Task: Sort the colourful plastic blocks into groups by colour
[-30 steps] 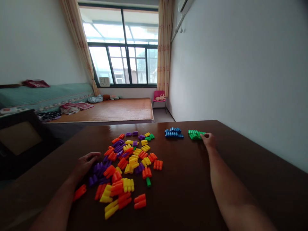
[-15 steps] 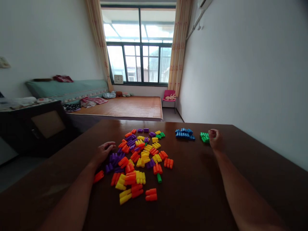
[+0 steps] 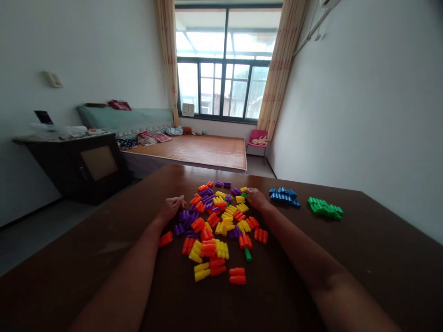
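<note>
So, right hand (image 3: 256, 198): I have it at the far right edge of the pile (image 3: 225, 222), fingertips on or just beside the green blocks (image 3: 244, 194).
Right grip: fingers bunched close; I cannot tell whether they are clamped on a block or only touching one.
Green blocks: partly hidden by my fingertips, with a yellow block (image 3: 243, 189) just beside them. A narrow pinch on the sides, I judge, would suit them best, since a wide grasp could drag the yellow one along.
Right forearm (image 3: 304, 258): it slants over the table (image 3: 277, 295), near an orange block (image 3: 260, 235) at the pile's right side. Keeping it high should avoid a nudge.
Left hand (image 3: 171, 207): fingers curled, next to the purple blocks (image 3: 187, 219) on the pile's left. I cannot tell if anything is in it; keeping it quiet there could steady that edge.
Blue stack (image 3: 284, 196): beyond my right forearm, apart from the pile.
Green stack (image 3: 325, 208): farther right, apart from the blue one.
Lone green block (image 3: 248, 254): at the pile's near side, end-on to orange; joined or merely touching, I cannot tell.
</note>
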Motion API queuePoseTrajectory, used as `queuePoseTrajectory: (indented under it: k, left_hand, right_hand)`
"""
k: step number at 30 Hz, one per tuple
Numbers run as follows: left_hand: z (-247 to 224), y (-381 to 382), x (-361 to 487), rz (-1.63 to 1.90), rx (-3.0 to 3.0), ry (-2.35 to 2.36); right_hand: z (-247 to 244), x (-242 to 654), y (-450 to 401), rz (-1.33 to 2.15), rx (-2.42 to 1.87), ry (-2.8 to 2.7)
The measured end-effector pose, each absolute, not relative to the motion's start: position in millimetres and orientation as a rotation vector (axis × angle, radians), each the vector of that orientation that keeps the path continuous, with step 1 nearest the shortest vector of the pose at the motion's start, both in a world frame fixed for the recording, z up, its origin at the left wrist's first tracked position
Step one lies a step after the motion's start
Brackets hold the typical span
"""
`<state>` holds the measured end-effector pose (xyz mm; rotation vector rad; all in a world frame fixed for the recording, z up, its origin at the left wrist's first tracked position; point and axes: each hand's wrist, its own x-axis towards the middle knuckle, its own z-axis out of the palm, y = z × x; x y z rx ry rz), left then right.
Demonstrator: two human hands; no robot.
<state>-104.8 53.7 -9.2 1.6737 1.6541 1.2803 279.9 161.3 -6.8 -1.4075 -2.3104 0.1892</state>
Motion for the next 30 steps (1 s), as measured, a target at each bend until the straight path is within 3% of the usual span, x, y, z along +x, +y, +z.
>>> queuePoseTrajectory:
  k: [10,21,30]
  left_hand:
    - [-7.3,52.8,-104.3,1.235,1.669,1.666]
    - [-3.9,56.9,-110.4,1.161,1.664,1.768]
    - [-7.7,62.7,-117.8,1.123,1.668,1.835]
  right_hand:
    - [-1.1,305.0,137.0,0.212,-1.628,-2.462]
    - [6.4,405.8,102.0,0.838,-1.330,-1.800]
    - [6.4,582.5,144.0,0.202,-1.639,-0.942]
